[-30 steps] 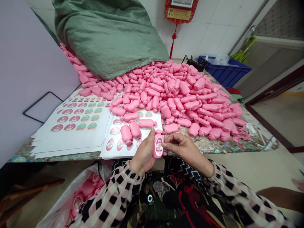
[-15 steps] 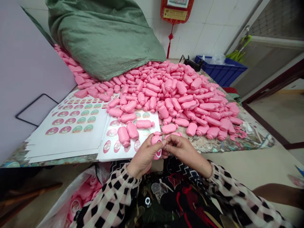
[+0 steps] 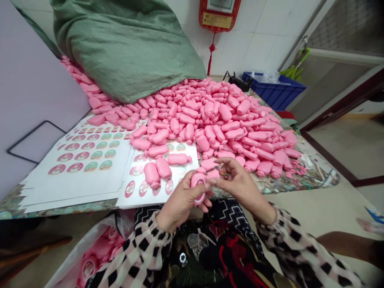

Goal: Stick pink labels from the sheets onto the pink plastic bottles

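My left hand [image 3: 181,198] is closed around a small pink plastic bottle [image 3: 197,180], which stands roughly upright over the table's front edge. An oval pink-and-white sticker shows on the bottle's front. Close by on the right, my right hand [image 3: 237,182] is open, thumb and forefinger spread apart, with the thumb tip near the bottle's side. Several loose pink bottles [image 3: 151,175] lie on a sticker sheet [image 3: 126,199] left of my hands. Part of another pink bottle [image 3: 213,174] shows between the two hands.
A large heap of pink bottles [image 3: 228,116] covers the table [image 3: 270,185], spilling from a green sack [image 3: 129,52]. Stacked sticker sheets [image 3: 81,184] lie at left. A blue crate [image 3: 274,94] stands at the back right. Below the table, a plastic bag [image 3: 69,256] holds labelled bottles.
My right hand has moved away from the bottle's label, and its thumb and forefinger have spread. The left hand still holds the bottle, whose sticker now faces me more fully. The view has shifted slightly.
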A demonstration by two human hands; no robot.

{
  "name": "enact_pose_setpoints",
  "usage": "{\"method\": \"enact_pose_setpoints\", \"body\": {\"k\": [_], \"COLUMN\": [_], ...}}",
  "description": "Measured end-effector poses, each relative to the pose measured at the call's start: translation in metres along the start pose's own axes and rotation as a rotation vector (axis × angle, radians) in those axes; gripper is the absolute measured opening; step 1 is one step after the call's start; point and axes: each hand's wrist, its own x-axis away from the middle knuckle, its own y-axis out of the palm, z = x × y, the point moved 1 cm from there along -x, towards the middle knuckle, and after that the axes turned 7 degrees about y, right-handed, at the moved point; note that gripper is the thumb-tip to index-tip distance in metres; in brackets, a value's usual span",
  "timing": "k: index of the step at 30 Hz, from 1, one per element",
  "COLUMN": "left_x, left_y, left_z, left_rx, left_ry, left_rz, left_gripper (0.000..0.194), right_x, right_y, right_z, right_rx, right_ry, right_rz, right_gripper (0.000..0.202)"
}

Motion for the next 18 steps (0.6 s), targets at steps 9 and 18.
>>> {"method": "enact_pose_setpoints", "body": {"k": [9, 18], "left_x": [0.006, 0.004], "left_y": [0.006, 0.002], "left_z": [-0.015, -0.02], "left_rx": [0.0, 0.151], "left_ry": [-0.064, -0.127], "left_rz": [-0.163, -0.162], "left_gripper": [0.044, 0.031], "right_x": [0.011, -0.018], "right_y": [0.03, 0.016], "right_z": [0.019, 0.034], "right_rx": [-0.222, -0.326], "right_ry": [0.018, 0.038], "right_rz": [-0.063, -0.073], "right_gripper": [0.041, 0.037]}}
